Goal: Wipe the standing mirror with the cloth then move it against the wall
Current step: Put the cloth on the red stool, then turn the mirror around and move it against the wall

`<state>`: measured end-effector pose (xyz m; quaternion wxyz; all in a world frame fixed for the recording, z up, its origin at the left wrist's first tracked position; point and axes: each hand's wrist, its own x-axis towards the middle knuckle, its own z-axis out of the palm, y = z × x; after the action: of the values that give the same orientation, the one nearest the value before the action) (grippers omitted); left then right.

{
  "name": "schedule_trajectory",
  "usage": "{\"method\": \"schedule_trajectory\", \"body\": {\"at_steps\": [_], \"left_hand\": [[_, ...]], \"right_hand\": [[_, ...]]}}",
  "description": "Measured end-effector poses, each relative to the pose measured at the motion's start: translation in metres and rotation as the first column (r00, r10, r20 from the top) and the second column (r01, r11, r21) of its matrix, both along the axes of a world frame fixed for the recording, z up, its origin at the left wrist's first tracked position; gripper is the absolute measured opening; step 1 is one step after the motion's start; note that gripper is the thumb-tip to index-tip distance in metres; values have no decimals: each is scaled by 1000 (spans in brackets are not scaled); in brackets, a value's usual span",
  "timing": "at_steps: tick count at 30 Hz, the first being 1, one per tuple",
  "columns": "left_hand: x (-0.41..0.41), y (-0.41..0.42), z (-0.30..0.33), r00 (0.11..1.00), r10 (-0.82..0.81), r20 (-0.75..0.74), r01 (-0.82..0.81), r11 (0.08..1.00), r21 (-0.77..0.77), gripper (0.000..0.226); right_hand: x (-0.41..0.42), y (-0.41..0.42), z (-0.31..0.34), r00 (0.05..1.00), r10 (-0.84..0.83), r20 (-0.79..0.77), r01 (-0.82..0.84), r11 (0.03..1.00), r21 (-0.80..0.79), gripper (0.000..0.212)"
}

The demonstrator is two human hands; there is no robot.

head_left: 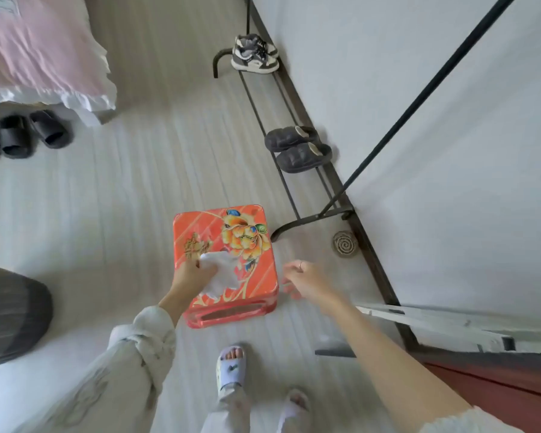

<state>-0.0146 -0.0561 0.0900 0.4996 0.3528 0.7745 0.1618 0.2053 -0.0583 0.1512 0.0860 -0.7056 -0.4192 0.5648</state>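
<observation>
The left hand (191,273) grips the white cloth (220,272) on top of the red stool (256,276), the right hand (306,281) hangs loose beside it, and shoes (255,54) sit farther off on the rack (263,110).

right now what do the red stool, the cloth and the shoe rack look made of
Red stool: probably moulded plastic, glossy, printed with flowers; it shows sheen and a slotted side.
Cloth, gripped by the left hand: soft white fabric or tissue, crumpled.
Shoe rack: thin dark tubes, likely painted metal.
</observation>
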Motion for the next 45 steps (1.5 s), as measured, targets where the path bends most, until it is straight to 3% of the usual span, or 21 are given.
{"method": "schedule_trajectory", "body": {"at_steps": [4, 7, 11, 14, 16, 18, 21, 25, 27, 31, 38, 45], "left_hand": [[-6, 35, -63, 1000, -13, -5, 13, 994, -110, 39], [-7, 52, -107, 997, 41, 72, -27, 982, -189, 37], [-14, 51, -135, 982, 154, 107, -111, 937, -331, 23], [-17, 51, -137, 981, 179, 81, -138, 921, -365, 40], [-14, 54, -125, 984, 170, 49, -142, 925, -351, 60], [-9, 60, -105, 992, 123, 1, -118, 948, -294, 65], [6, 72, -70, 999, 45, -13, -47, 980, -191, 58], [48, 80, -7, 987, -93, 131, 106, 990, -95, 20], [77, 76, 22, 965, -143, 219, 158, 986, -56, 21], [139, 51, 82, 894, -318, 315, 318, 947, 52, 21], [224, -5, 151, 796, -521, 308, 489, 853, 181, 18], [310, -65, 204, 807, -531, 260, 430, 829, 357, 22]], "right_hand": [[-2, 25, -53, 999, -46, 28, 48, 997, -66, 23], [2, 38, -90, 996, -77, 47, 82, 990, -115, 18], [7, 37, -115, 992, -116, 46, 122, 978, -171, 21], [9, 38, -117, 989, -138, 45, 144, 969, -201, 21], [11, 41, -106, 987, -159, 35, 163, 967, -197, 16], [13, 45, -89, 982, -187, 8, 185, 965, -187, 12], [18, 46, -60, 977, -212, -2, 209, 965, -160, 22], [36, 27, -16, 970, -245, -15, 240, 959, -152, 28], [46, 9, 1, 966, -254, -56, 237, 949, -206, 25], [86, -43, 35, 955, -298, 9, 295, 942, -162, 14], [167, -121, 90, 913, -407, -21, 397, 899, -184, 15], [266, -181, 152, 928, -371, -23, 371, 928, 17, 26]]}}
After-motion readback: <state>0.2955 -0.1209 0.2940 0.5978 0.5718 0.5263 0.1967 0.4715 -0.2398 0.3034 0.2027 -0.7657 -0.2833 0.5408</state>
